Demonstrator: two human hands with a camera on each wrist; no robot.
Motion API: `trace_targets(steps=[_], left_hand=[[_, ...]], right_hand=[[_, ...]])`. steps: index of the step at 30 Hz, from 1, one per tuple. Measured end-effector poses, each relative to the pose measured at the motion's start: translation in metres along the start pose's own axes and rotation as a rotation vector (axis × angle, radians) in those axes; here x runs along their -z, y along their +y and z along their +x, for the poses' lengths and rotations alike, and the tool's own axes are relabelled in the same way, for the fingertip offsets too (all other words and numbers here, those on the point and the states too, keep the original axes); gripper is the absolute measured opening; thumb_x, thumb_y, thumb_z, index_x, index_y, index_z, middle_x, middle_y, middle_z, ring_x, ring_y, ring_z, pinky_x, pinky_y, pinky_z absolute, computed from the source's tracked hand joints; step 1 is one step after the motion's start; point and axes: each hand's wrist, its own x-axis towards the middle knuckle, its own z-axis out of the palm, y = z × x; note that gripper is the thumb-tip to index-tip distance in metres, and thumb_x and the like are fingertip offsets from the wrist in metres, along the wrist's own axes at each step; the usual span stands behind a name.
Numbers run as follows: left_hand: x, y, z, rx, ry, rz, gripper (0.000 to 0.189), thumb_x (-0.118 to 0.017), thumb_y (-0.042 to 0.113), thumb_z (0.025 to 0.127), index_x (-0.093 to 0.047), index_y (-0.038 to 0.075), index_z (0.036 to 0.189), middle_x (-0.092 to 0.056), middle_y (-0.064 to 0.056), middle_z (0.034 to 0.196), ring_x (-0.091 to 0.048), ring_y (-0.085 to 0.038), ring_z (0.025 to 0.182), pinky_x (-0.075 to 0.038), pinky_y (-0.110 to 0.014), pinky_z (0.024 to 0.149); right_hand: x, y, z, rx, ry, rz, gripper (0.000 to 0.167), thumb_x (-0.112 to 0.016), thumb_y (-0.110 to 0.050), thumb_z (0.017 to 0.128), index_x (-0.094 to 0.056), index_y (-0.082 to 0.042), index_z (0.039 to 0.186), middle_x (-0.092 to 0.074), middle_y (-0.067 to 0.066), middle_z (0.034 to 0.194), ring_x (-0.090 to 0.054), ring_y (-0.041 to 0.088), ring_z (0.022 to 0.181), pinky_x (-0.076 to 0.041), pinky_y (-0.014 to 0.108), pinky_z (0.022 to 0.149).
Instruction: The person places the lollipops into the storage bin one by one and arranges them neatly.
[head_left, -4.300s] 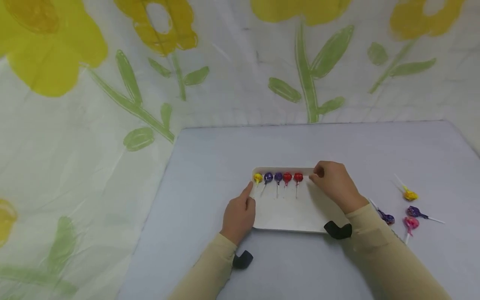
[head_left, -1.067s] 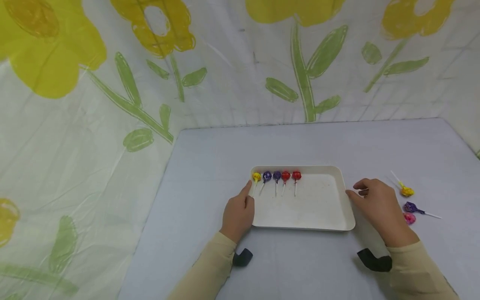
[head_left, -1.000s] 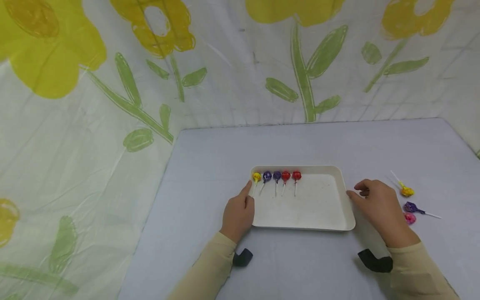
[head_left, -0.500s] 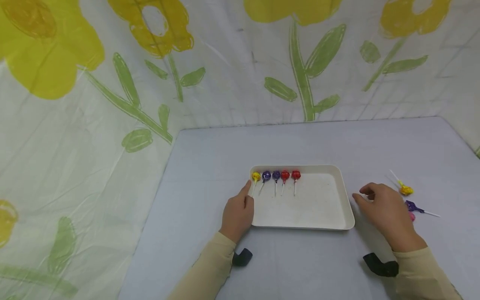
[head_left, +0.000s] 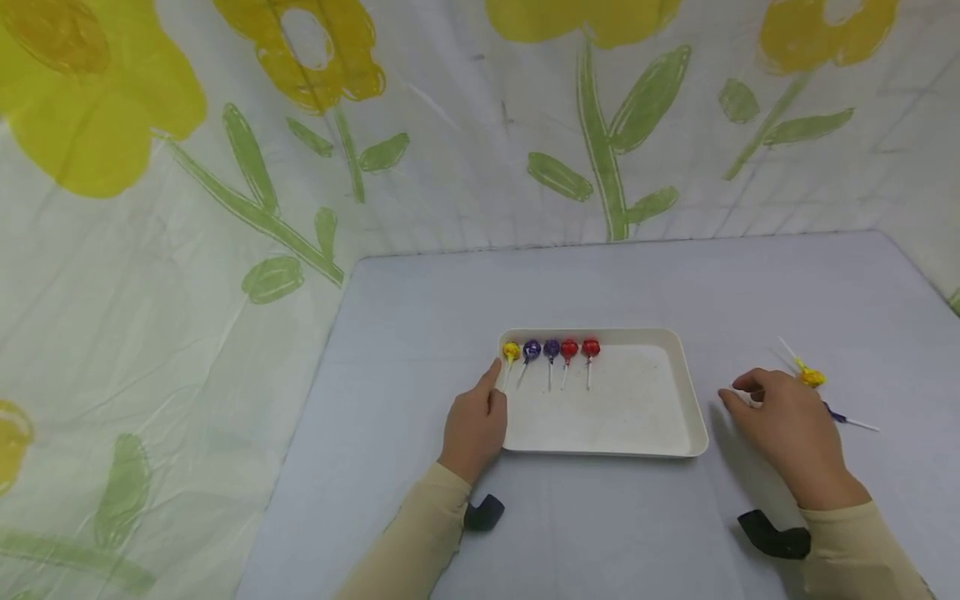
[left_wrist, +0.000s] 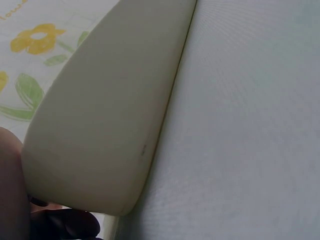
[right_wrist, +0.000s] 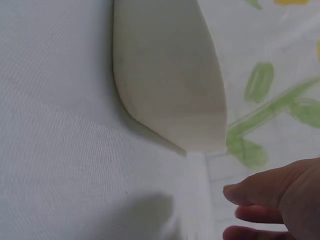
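Note:
A white tray [head_left: 600,417] lies on the table. Along its far wall stands a row of lollipops: a yellow lollipop [head_left: 512,351], two purple lollipops [head_left: 532,349] and two red lollipops [head_left: 591,347]. My left hand [head_left: 476,429] holds the tray's left edge, its index finger along the rim. To the right of the tray hovers my right hand [head_left: 795,433], thumb and fingers relaxed and apart, with nothing between them. Just beyond it lie another yellow lollipop [head_left: 811,377] and a purple lollipop [head_left: 847,418], whose head is hidden behind the hand.
A pale cloth-covered table [head_left: 600,533] spreads around the tray. Behind it and to the left hangs a white sheet [head_left: 465,167] painted with yellow flowers and green leaves.
My right hand has gone from the tray's far right corner to the table on the right and keeps drifting rightward, now covering the pink lollipop. The left hand stays at the tray.

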Motion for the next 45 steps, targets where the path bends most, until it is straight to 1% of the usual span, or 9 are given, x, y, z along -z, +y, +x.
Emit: trace_targets(steps=[5, 9, 16, 22, 29, 31, 38, 41, 45], left_hand=[[0.001, 0.001, 0.000, -0.009, 0.002, 0.003, 0.051, -0.048, 0.015, 0.105, -0.053, 0.012, 0.155, -0.030, 0.009, 0.056, -0.025, -0.008, 0.051, -0.026, -0.026, 0.049], [0.001, 0.001, 0.000, -0.013, 0.001, -0.006, 0.051, -0.048, 0.015, 0.105, -0.053, 0.011, 0.155, -0.030, 0.009, 0.056, -0.025, -0.008, 0.051, -0.026, -0.027, 0.049], [0.000, -0.001, 0.001, -0.005, 0.002, 0.004, 0.051, -0.048, 0.015, 0.105, -0.052, 0.012, 0.156, -0.031, 0.009, 0.056, -0.026, -0.008, 0.050, -0.027, -0.026, 0.049], [-0.001, -0.002, 0.001, -0.009, 0.006, 0.006, 0.051, -0.047, 0.016, 0.105, -0.053, 0.012, 0.155, -0.031, 0.009, 0.057, -0.026, -0.008, 0.051, -0.026, -0.026, 0.049], [-0.001, -0.003, 0.002, -0.018, 0.015, 0.009, 0.051, -0.047, 0.015, 0.104, -0.053, 0.011, 0.155, -0.031, 0.009, 0.057, -0.026, -0.008, 0.050, -0.026, -0.026, 0.048], [-0.002, -0.003, 0.002, -0.014, 0.016, 0.010, 0.051, -0.047, 0.016, 0.104, -0.053, 0.012, 0.155, -0.031, 0.009, 0.056, -0.026, -0.007, 0.050, -0.026, -0.026, 0.048], [-0.003, -0.002, 0.001, 0.005, 0.006, 0.008, 0.051, -0.047, 0.016, 0.104, -0.053, 0.012, 0.155, -0.032, 0.009, 0.056, -0.027, -0.008, 0.051, -0.027, -0.026, 0.049], [-0.002, -0.001, 0.001, 0.010, 0.003, 0.003, 0.051, -0.048, 0.016, 0.105, -0.053, 0.013, 0.155, -0.032, 0.008, 0.056, -0.027, -0.008, 0.051, -0.027, -0.026, 0.049], [-0.001, 0.001, 0.002, 0.016, -0.005, 0.007, 0.051, -0.047, 0.016, 0.105, -0.052, 0.013, 0.156, -0.032, 0.008, 0.057, -0.027, -0.009, 0.051, -0.027, -0.026, 0.049]], right_hand=[[0.002, 0.007, -0.002, -0.014, 0.013, 0.001, 0.033, -0.074, -0.026, 0.096, -0.075, 0.004, 0.109, -0.072, 0.024, 0.100, -0.065, 0.036, 0.085, -0.044, 0.035, 0.058], [0.003, 0.012, -0.004, -0.006, 0.038, 0.002, 0.030, -0.075, -0.023, 0.095, -0.075, 0.004, 0.107, -0.072, 0.023, 0.098, -0.065, 0.037, 0.084, -0.043, 0.034, 0.058], [0.004, 0.020, -0.007, 0.003, 0.063, 0.010, 0.025, -0.074, -0.016, 0.092, -0.075, 0.003, 0.109, -0.072, 0.029, 0.109, -0.066, 0.046, 0.094, -0.048, 0.046, 0.066], [0.007, 0.026, -0.010, -0.074, 0.019, -0.009, 0.028, -0.074, -0.017, 0.092, -0.073, 0.004, 0.111, -0.068, 0.031, 0.117, -0.062, 0.049, 0.101, -0.050, 0.054, 0.070], [0.009, 0.031, -0.014, -0.125, 0.023, -0.008, 0.032, -0.076, -0.018, 0.091, -0.073, 0.004, 0.113, -0.063, 0.033, 0.120, -0.061, 0.048, 0.100, -0.046, 0.045, 0.063], [0.010, 0.033, -0.015, -0.124, 0.034, -0.015, 0.031, -0.076, -0.018, 0.091, -0.073, 0.005, 0.113, -0.062, 0.034, 0.119, -0.061, 0.049, 0.100, -0.046, 0.045, 0.063], [0.011, 0.041, -0.018, -0.131, 0.068, -0.040, 0.026, -0.073, -0.016, 0.092, -0.073, 0.006, 0.107, -0.065, 0.028, 0.101, -0.060, 0.039, 0.086, -0.040, 0.035, 0.059], [0.011, 0.044, -0.019, -0.131, 0.082, -0.047, 0.026, -0.073, -0.014, 0.092, -0.073, 0.008, 0.106, -0.065, 0.030, 0.102, -0.061, 0.041, 0.087, -0.040, 0.036, 0.059], [0.012, 0.047, -0.021, -0.153, 0.089, -0.058, 0.027, -0.072, -0.012, 0.093, -0.072, 0.011, 0.108, -0.062, 0.035, 0.109, -0.059, 0.047, 0.093, -0.044, 0.049, 0.065]])
